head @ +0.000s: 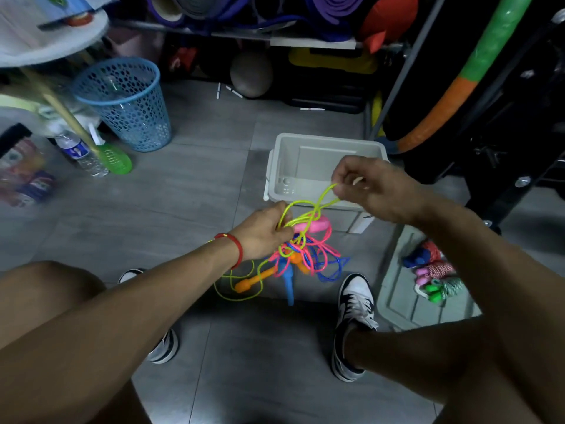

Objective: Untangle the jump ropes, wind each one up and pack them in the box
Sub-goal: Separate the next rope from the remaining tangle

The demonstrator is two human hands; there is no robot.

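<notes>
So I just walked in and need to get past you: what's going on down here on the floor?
A person is crouched over a tangle of jump ropes, working it apart with bare hands. The left hand grips the knotted bundle, while the right hand pinches a loop of the yellow-green rope and draws it up out of the knot. The pink, blue and yellow-green ropes are all snarled together. The grey box just beyond sits open with no ropes in it. A few wound ropes lie on the lid at the right.

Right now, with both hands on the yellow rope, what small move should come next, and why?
Probably the right hand should draw its pinched yellow rope loop further out, while the left hand holds the tangle: that rope is wound around the pink handle.
</notes>
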